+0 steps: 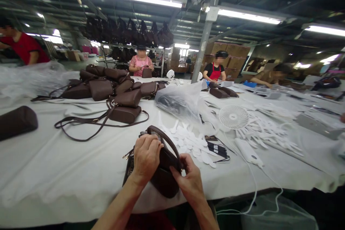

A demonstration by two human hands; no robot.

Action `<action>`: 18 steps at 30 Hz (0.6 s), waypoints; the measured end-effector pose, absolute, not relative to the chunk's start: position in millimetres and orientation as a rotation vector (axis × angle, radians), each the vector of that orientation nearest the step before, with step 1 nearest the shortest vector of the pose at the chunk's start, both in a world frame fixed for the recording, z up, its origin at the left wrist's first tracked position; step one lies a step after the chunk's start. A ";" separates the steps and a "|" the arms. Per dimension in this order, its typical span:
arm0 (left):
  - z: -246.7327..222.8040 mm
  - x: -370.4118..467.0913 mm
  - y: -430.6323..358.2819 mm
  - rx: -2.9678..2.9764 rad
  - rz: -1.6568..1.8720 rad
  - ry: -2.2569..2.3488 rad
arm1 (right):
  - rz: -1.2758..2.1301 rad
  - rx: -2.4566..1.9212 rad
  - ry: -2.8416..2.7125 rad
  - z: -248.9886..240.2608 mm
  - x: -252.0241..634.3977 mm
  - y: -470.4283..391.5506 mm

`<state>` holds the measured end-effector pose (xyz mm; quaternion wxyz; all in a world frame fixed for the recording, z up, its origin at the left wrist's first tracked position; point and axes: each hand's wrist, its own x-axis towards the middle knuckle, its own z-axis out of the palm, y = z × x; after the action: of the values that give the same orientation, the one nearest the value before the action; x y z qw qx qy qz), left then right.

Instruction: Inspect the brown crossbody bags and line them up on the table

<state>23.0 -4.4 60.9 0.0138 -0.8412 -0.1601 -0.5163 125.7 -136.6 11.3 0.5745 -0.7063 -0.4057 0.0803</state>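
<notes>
A dark brown handbag [165,179] stands at the table's near edge, its curved handle [172,145] arching over the top. My left hand [147,156] is closed at the bag's upper left side; what its fingertips pinch is hidden. At the right end, near the foot of the handle, my right hand [190,176] grips the bag between thumb and fingers. A black tag with lettering [130,167] hangs on the bag's left side, beside a small metal-tipped cord. White cut-out pieces [192,143] lie just beyond the bag.
More brown bags [125,114] with straps are piled at the left. A clear plastic bag [178,102], a white fan [233,116], black tags [217,150] and a white power bank [249,152] with a cable lie ahead and right. Several people work around the table.
</notes>
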 end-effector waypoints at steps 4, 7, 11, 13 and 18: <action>60.1 19.3 7.1 -2.551 -1.693 -0.682 | 0.233 -1.694 -0.965 8.9 144.7 -158.2; 65.1 14.2 14.1 -2.612 -1.774 -0.768 | 0.309 -1.705 -0.954 10.5 165.5 -178.0; 65.7 11.9 10.3 -2.992 -1.849 -0.742 | 0.293 -1.788 -1.034 32.8 204.7 -194.1; 60.4 11.2 3.1 -3.138 -1.920 -0.800 | 0.230 -1.860 -1.148 43.4 229.6 -193.3; 49.7 5.5 -11.3 -3.208 -2.039 -0.794 | 0.071 -1.939 -1.322 26.2 276.6 -154.4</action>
<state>5.5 -11.3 49.7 -0.3624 -0.7700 -0.1906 -0.4893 276.6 -154.4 26.2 0.3865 -0.7616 -0.5194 0.0279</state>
